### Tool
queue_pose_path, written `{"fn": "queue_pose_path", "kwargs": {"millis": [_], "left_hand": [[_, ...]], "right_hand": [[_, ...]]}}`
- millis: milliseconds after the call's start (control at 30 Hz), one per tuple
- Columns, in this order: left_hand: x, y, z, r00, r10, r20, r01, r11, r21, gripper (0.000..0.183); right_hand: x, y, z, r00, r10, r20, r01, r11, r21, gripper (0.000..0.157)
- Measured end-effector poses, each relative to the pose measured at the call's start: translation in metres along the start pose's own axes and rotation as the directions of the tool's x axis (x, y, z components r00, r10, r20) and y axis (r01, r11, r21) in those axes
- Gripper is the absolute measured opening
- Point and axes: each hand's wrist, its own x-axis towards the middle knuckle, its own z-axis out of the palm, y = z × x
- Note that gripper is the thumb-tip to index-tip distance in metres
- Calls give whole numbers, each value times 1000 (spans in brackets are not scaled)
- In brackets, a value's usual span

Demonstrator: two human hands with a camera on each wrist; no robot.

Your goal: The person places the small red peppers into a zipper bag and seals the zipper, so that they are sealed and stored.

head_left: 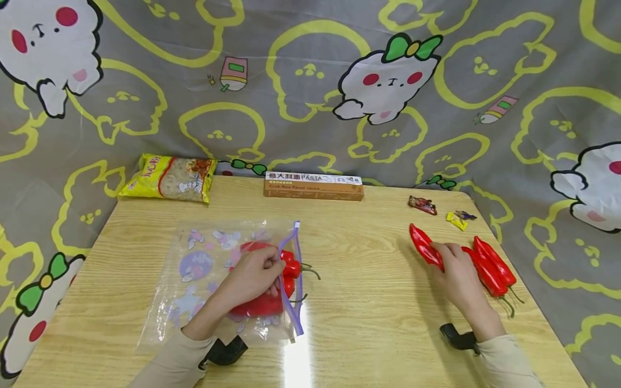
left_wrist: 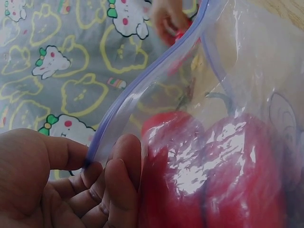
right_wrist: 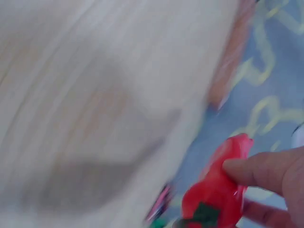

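A clear zip bag (head_left: 194, 291) with a purple seal and cartoon prints lies on the table, its mouth facing right. Red peppers (head_left: 289, 268) are inside, their green stems sticking out through the mouth. My left hand (head_left: 254, 275) pinches the bag's purple edge between thumb and fingers; the left wrist view shows the seal (left_wrist: 128, 92) bowed apart. At the right, my right hand (head_left: 458, 272) grips a long red pepper (head_left: 423, 245), apart from the bag. In the right wrist view the thumb presses on this pepper (right_wrist: 216, 190), whose green cap shows. Two more red peppers (head_left: 495, 264) lie beside that hand.
A yellow bag of dry food (head_left: 170, 179) stands at the back left, and a brown pasta box (head_left: 312, 187) at the back middle. Small wrapped snacks (head_left: 423, 205) lie at the back right. A patterned cloth (head_left: 310, 81) hangs behind the wooden table (head_left: 359, 302).
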Motion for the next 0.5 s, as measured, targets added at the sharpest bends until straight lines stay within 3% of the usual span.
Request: {"fn": "queue_pose_path", "kwargs": {"millis": [133, 300, 500], "left_hand": [[0, 1, 0, 1000, 1, -6, -1, 1000, 5, 19], [-1, 3, 1, 1000, -5, -6, 5, 1000, 6, 18], [0, 3, 1, 1000, -12, 4, 12, 1000, 0, 18]], "right_hand": [[14, -42, -3, 988, -150, 31, 147, 986, 83, 46], [25, -92, -2, 971, -235, 53, 224, 961, 161, 44], [35, -136, 10, 927, -364, 95, 348, 926, 148, 39]]}}
